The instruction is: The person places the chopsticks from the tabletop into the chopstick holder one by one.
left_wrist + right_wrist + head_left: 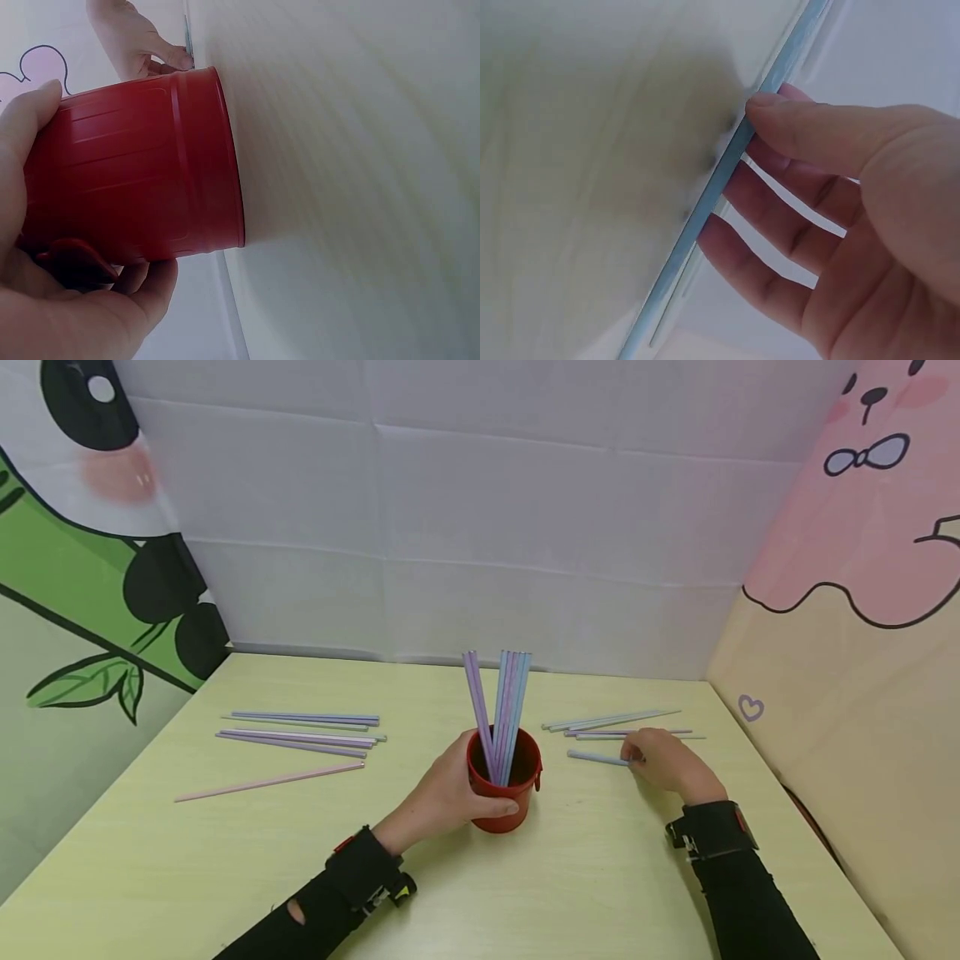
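A small red bucket (527, 781) stands upright on the table, holding several purple and blue straws (512, 710) that lean inside it. My left hand (450, 793) grips the bucket around its side, the thumb across the front. In the left wrist view, fingers curl round the red wall (135, 165) near a dark red handle lug (75, 259). To the right, my right hand (667, 764) pinches a light blue straw (596, 757) at the tabletop. The right wrist view shows the thumb on top of that straw (724, 169) and the other fingers beneath or behind it.
Several purple, blue and pale straws (300, 739) lie in a loose group at the left, with a pink straw (270, 782) nearer. More pale straws (611, 720) lie behind my right hand. Printed cloth walls (480, 527) border the table (225, 868).
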Tool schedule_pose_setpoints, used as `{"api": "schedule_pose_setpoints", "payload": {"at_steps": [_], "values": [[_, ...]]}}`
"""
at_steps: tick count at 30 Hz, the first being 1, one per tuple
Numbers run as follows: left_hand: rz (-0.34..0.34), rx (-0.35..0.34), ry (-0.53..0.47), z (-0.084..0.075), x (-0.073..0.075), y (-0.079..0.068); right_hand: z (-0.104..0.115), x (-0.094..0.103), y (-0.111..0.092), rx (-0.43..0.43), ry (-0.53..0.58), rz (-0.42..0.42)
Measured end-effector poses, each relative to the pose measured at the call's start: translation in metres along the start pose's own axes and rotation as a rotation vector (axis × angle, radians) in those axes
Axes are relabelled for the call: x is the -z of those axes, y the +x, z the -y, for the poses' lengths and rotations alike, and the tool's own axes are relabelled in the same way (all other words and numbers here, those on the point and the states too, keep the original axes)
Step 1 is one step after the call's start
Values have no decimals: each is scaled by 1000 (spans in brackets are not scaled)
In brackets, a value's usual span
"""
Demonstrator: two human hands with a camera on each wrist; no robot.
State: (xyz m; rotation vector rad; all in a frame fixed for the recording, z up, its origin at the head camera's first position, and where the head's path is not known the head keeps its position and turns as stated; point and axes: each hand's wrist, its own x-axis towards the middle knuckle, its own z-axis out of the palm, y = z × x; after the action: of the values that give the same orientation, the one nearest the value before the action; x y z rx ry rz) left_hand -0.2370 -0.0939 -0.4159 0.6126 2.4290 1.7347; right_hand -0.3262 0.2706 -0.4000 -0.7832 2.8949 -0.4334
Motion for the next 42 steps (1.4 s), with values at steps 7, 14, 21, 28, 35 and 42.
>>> {"api": "schedule_pose_setpoints", "payload": {"at_steps": [7,14,21,28,35,42], "values": [[0,-10,-3,0,0,1,20,16,0,66,34,-113],[4,-8,-9,1,0,1,66,43,1,175,162,-337],[-1,-6,-18,-1,0,1,115,64,-4,244,281,-498],[-18,3,-2,-1,-1,1,149,69,-6,271,514,-666],[-4,-15,-13,1,-1,2,166,61,-3,317,705,-681],[-3,-24,-18,1,-1,1,174,49,3,289,740,-599]]}}
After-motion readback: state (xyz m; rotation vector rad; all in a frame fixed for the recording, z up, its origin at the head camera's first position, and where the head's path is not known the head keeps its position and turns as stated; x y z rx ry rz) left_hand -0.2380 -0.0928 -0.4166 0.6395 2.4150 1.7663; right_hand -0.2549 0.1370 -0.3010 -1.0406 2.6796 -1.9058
